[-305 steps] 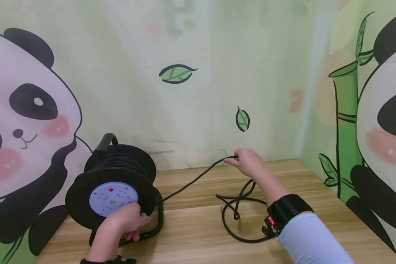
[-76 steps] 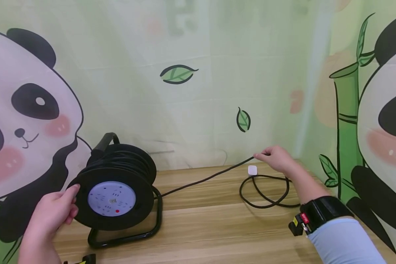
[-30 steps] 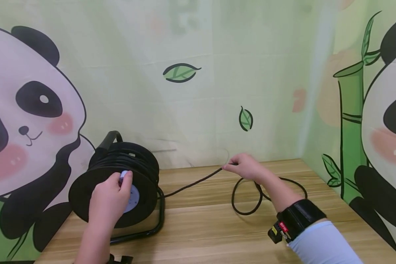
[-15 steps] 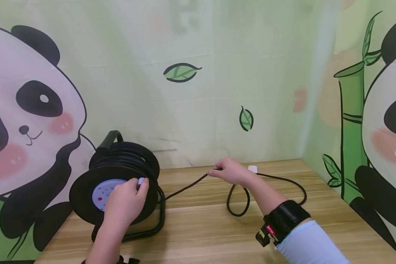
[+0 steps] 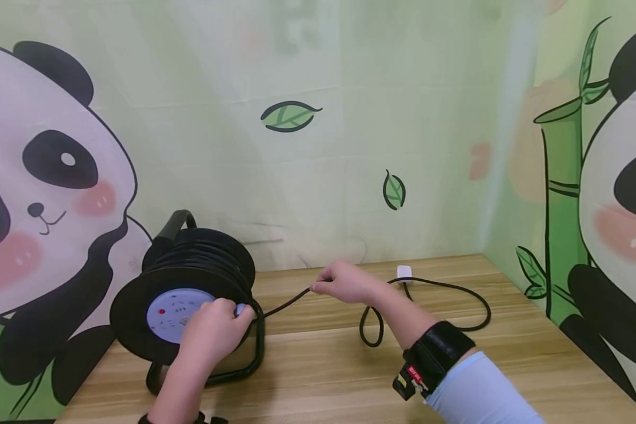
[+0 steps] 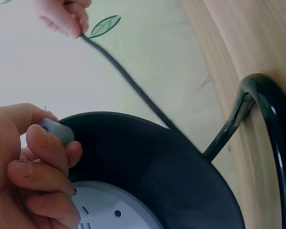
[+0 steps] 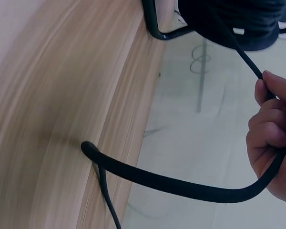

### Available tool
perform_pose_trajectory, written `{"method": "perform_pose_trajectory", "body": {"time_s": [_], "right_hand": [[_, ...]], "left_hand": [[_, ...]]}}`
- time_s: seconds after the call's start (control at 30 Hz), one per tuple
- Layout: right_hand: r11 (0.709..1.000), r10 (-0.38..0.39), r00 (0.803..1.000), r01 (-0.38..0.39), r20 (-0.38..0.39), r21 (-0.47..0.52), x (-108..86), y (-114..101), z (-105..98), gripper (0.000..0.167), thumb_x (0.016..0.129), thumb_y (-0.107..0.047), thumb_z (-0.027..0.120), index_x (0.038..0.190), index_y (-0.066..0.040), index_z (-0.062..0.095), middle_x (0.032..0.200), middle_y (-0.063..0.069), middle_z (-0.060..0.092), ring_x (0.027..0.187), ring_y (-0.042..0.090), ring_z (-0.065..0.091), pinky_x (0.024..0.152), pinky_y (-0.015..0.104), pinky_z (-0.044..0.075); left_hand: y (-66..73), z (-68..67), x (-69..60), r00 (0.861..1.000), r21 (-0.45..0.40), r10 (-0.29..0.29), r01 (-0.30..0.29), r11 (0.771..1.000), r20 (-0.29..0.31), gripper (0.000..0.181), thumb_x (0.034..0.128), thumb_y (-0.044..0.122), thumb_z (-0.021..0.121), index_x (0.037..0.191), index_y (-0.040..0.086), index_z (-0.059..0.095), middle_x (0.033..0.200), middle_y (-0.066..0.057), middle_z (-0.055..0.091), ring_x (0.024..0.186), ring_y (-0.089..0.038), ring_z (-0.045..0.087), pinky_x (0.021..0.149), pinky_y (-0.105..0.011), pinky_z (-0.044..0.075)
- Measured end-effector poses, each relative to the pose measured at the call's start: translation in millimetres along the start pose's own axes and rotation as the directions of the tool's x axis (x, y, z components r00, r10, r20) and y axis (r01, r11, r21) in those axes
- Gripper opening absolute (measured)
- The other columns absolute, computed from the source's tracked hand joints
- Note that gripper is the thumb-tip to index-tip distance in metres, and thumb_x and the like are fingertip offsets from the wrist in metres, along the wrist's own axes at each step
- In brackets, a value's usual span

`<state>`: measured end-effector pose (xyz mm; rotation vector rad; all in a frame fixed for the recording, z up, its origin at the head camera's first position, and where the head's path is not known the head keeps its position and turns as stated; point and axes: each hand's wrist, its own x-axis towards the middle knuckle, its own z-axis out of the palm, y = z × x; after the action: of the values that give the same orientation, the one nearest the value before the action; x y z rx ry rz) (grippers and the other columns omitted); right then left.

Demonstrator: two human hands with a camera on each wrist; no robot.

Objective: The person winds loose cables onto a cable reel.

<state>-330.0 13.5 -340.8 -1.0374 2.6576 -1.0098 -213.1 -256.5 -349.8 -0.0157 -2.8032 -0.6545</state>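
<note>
Counter (image 5: 318, 377): wood-patterned; bears the reel, frame and slack cable.
Reel (image 5: 185, 277): black; stands near the counter's left edge, socket face toward the person.
Frame (image 5: 260, 347): black tube, supports the reel.
Cable (image 5: 288, 302): many turns on the reel; free run rises to the right hand; slack loops lie toward the counter's back right corner.
Left hand (image 5: 212, 333): fingers curled round the knob.
Right hand (image 5: 344, 282): pinches the cable, raised above the counter, apart from the reel.
Plug (image 5: 404, 272): white, near the counter's back edge.
Knob (image 6: 59, 131): pale, at the reel's rim.
Winding: probably in progress; turning direction cannot be told.
Next turn: calls for carrying the knob round while guiding the cable under light tension, loops free of snags.
</note>
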Motion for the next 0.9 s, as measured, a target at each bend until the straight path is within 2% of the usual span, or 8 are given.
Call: {"method": "perform_pose_trajectory", "body": {"time_s": [0.3, 0.5, 0.63, 0.73, 0.9], "right_hand": [[0.997, -0.051, 0.997, 0.054, 0.062, -0.053, 9.2, -19, 18, 0.03, 0.102, -0.025, 0.062, 0.074, -0.016, 0.064, 0.057, -0.009, 0.037, 0.051, 0.007, 0.034, 0.054, 0.026, 0.033], [0.992, -0.073, 0.994, 0.081, 0.086, -0.093, 16.1, -31, 30, 0.025, 0.102, -0.021, 0.062, 0.08, -0.014, 0.07, 0.059, -0.009, 0.043, 0.052, 0.006, 0.039, 0.055, 0.025, 0.036], [0.989, -0.081, 0.991, 0.093, 0.108, -0.111, 21.3, -39, 41, 0.031, 0.103, -0.02, 0.061, 0.073, -0.013, 0.063, 0.057, -0.008, 0.04, 0.051, 0.006, 0.037, 0.053, 0.024, 0.034], [0.989, -0.087, 0.989, 0.101, 0.119, -0.112, 26.1, -44, 50, 0.034, 0.103, -0.019, 0.06, 0.07, -0.013, 0.06, 0.057, -0.008, 0.039, 0.051, 0.006, 0.037, 0.053, 0.024, 0.034], [0.982, -0.118, 0.986, 0.133, 0.117, -0.131, 33.0, -49, 65, 0.031, 0.102, -0.017, 0.06, 0.072, -0.013, 0.064, 0.057, -0.009, 0.04, 0.051, 0.006, 0.039, 0.053, 0.022, 0.036]], "left_hand": [[-2.6, 8.5, 2.1, 0.99, 0.05, -0.042, 0.036, 0.998, 0.135, 0.042, 0.0922, 0.029, 0.059, 0.056, 0.013, 0.044, 0.055, 0.001, 0.04, 0.048, -0.017, 0.042, 0.048, -0.032, 0.033], [-5.9, 9.0, 2.3, 0.98, 0.111, -0.061, 0.04, 0.993, 0.189, 0.034, 0.0918, 0.028, 0.061, 0.064, 0.012, 0.051, 0.061, -0.003, 0.048, 0.053, -0.019, 0.047, 0.05, -0.034, 0.037], [-9.3, 9.4, 2.0, 0.968, 0.16, -0.092, 0.055, 0.986, 0.235, 0.028, 0.0916, 0.029, 0.063, 0.071, 0.011, 0.057, 0.066, -0.005, 0.054, 0.057, -0.021, 0.053, 0.052, -0.036, 0.04], [-12.9, 10.2, 2.0, 0.96, 0.198, -0.115, 0.064, 0.978, 0.255, 0.026, 0.0903, 0.03, 0.065, 0.073, 0.011, 0.06, 0.069, -0.006, 0.056, 0.062, -0.023, 0.055, 0.056, -0.038, 0.042], [-18.4, 12.7, 1.6, 0.953, 0.252, -0.144, 0.075, 0.965, 0.265, 0.026, 0.0875, 0.03, 0.067, 0.071, 0.012, 0.06, 0.07, -0.005, 0.057, 0.067, -0.024, 0.057, 0.059, -0.041, 0.044]]}}
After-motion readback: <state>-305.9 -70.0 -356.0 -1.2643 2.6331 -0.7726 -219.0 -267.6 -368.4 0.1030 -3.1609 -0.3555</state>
